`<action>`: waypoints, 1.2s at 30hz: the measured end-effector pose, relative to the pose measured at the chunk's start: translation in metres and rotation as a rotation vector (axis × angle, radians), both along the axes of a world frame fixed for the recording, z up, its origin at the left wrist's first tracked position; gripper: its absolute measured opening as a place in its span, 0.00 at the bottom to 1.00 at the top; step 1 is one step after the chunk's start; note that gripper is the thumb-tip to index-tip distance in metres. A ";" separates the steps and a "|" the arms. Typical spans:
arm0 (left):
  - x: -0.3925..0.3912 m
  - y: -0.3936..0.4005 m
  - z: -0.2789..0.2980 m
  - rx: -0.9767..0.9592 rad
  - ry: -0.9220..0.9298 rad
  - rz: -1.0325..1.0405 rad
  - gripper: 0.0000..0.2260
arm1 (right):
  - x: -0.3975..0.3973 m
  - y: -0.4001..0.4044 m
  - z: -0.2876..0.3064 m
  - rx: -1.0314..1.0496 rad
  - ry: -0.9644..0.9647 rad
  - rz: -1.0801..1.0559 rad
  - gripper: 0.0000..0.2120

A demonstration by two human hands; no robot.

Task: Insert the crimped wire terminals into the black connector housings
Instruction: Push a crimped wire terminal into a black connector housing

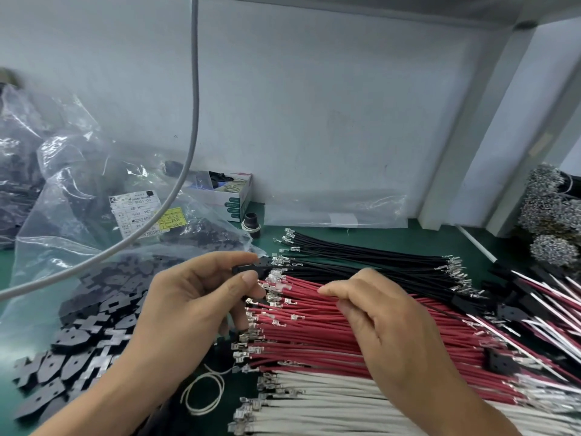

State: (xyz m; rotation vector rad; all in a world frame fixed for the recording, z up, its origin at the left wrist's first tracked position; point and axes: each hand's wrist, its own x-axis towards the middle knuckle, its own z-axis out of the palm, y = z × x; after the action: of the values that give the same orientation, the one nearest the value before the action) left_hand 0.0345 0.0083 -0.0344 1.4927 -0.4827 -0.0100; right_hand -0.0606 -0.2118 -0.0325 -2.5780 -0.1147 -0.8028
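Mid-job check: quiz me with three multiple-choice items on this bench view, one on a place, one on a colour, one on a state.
1. Where does the heap of loose flat black plastic housings lie?
A. left of the wire bundles
B. on the white wires
C. behind the grey post

2. Which colour is the wire bundle under the right hand?
A. white
B. red
C. black

3. What is the left hand doing?
A. lying flat and open
B. pinching a small black connector housing
C. holding the grey cable

Answers: 1 A, the heap spreads at the left on the green mat. 2 B, red wires run beneath that hand. 3 B, thumb and forefinger form the grip.
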 end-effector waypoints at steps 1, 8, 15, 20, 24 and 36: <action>0.001 0.001 0.001 -0.010 0.010 -0.004 0.11 | -0.002 -0.002 0.002 0.001 -0.017 -0.002 0.11; 0.000 0.000 0.002 -0.058 0.163 -0.144 0.14 | -0.009 -0.007 0.010 0.057 -0.091 0.006 0.06; -0.002 -0.002 0.003 -0.140 0.305 -0.296 0.20 | -0.009 0.004 0.009 0.077 -0.064 0.008 0.08; -0.005 -0.004 0.003 -0.155 0.347 -0.360 0.19 | -0.010 0.007 0.010 0.079 -0.025 0.014 0.09; -0.005 -0.004 0.004 -0.160 0.367 -0.375 0.19 | -0.011 0.004 0.012 0.071 -0.016 0.019 0.09; -0.007 0.000 0.009 -0.016 0.401 -0.406 0.20 | -0.015 0.005 0.021 -0.188 -0.063 0.024 0.12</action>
State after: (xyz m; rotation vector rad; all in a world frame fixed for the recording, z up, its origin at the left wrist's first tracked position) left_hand 0.0278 0.0087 -0.0250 1.3114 -0.4482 -0.6114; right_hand -0.0751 -0.2072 -0.0112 -2.7208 -0.2506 -0.9043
